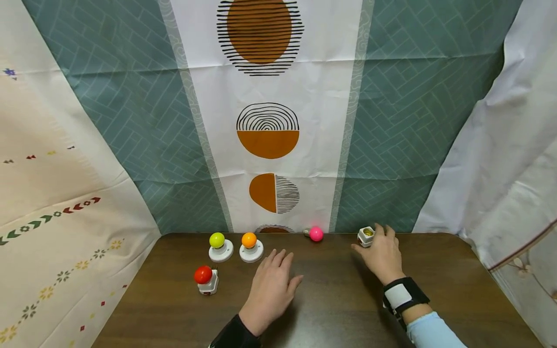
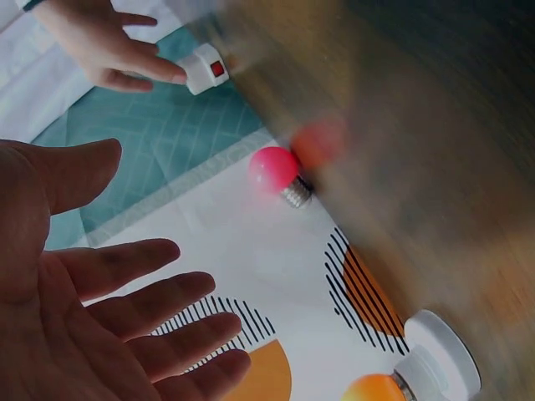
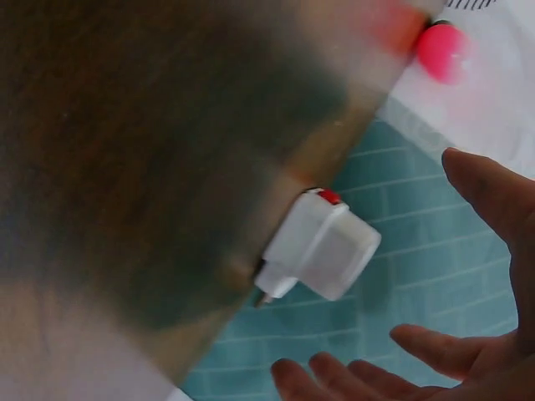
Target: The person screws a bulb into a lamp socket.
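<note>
Socket (image 1: 365, 238) near the far edge of the table (image 1: 339, 309) is being flanked by the right hand (image 1: 385, 255), fingers spread, empty; an even side pinch is probably being called for. The left hand (image 1: 271, 285) is being held loosely spread, empty.

The right sleeve (image 1: 435, 331) is pale blue, the wristband (image 1: 416, 289) black and white.

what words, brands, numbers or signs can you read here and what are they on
No words, labels, brands or numbers can be read in any view.
Red switch on the white socket near the right hand: too small and blurred to read any marking.
Patterned cloth behind: shapes and lines only.
</note>
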The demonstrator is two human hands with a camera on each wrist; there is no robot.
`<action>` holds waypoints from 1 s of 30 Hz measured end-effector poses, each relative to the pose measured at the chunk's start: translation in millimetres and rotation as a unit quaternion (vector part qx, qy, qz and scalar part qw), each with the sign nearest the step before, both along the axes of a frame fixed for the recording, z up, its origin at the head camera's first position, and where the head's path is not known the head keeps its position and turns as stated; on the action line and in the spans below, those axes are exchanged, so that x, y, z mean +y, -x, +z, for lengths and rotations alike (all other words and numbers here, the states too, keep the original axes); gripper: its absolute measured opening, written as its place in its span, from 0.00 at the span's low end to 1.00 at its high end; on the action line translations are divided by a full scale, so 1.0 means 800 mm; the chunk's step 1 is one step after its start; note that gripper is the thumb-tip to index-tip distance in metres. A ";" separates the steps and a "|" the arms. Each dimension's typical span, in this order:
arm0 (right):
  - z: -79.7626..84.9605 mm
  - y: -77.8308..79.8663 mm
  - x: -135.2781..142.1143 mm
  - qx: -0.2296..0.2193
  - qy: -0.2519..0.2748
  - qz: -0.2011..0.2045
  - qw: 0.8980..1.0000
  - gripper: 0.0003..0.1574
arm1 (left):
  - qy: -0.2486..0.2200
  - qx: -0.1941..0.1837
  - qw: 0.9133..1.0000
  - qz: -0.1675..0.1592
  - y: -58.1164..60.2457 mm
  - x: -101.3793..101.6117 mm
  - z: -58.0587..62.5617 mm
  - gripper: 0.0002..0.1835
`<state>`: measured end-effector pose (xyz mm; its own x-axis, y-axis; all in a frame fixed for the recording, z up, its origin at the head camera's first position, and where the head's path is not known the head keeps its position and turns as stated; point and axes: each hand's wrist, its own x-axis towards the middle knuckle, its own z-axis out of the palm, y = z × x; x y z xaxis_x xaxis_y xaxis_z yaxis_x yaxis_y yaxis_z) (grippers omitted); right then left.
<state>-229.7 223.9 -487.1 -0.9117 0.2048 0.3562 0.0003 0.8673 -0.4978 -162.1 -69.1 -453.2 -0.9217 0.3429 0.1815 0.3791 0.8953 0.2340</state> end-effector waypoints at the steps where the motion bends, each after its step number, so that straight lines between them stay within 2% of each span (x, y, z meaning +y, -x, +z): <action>1: -0.002 0.002 0.002 -0.006 0.000 -0.003 1.000 0.57 | 0.001 0.002 1.000 -0.002 0.001 0.002 0.000 0.32; 5: -0.007 0.011 0.007 -0.032 0.002 -0.016 0.999 0.57 | 0.003 0.000 1.000 -0.007 0.002 0.009 0.000 0.31; 12: -0.012 0.027 0.012 -0.067 0.006 -0.029 0.997 0.54 | 0.014 -0.024 1.000 -0.002 0.002 0.014 0.000 0.32; 19: -0.020 0.034 0.019 -0.130 0.014 -0.042 0.991 0.49 | 0.013 -0.026 1.000 -0.005 0.001 0.016 -0.004 0.31; 30: -0.024 0.038 0.018 -0.137 0.027 -0.049 0.989 0.43 | 0.013 -0.041 0.999 0.000 0.002 0.015 -0.006 0.31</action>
<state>-259.9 238.2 -506.3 -0.9471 0.3095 0.0852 0.2243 0.8281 -0.5138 -163.3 -57.3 -458.3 -0.9328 0.3471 0.0965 0.3603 0.9010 0.2417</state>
